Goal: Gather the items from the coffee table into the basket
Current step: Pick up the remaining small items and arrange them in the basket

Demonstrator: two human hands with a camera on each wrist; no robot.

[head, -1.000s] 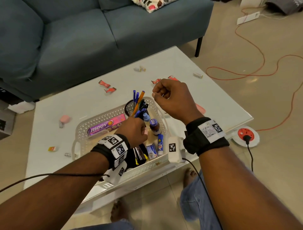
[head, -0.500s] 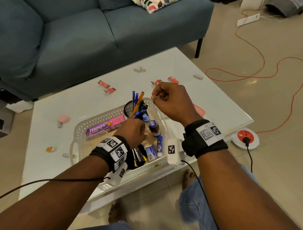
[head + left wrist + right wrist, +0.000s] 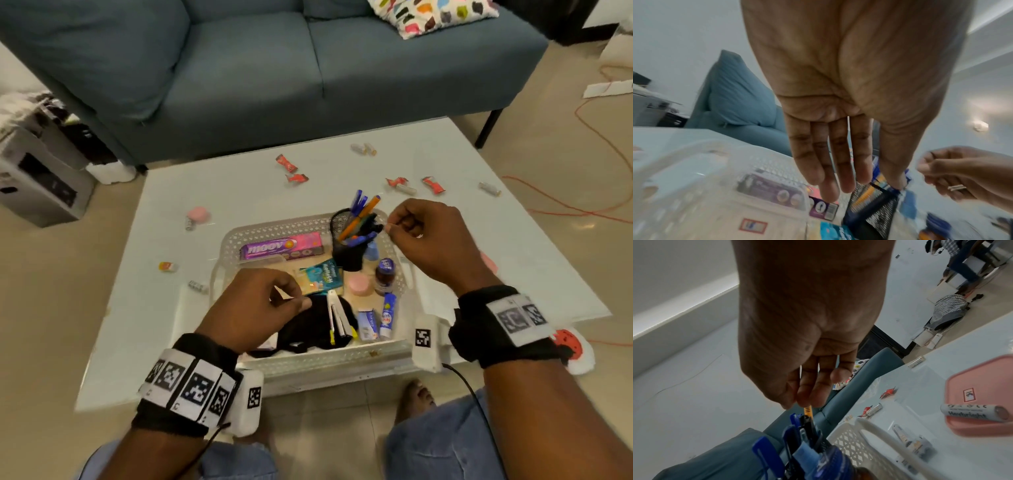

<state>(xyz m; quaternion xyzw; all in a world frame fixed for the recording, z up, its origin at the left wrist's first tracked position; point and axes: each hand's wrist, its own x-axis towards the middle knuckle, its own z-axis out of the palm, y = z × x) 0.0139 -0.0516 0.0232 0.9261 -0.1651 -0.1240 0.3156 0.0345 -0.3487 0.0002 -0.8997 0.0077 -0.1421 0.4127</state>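
White basket [image 3: 226, 246], mesh pen cup [image 3: 346, 255] inside

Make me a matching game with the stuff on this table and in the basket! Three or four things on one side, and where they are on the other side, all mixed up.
Things:
1. moov box
2. pens
3. red candy wrappers
4. pink round eraser

Places:
A. on the table, near the sofa side
B. standing in the black mesh cup
C. on the table, left of the basket
D. lying flat at the far wall of the basket

Pairs: 1-D, 2-B, 3-A, 4-C
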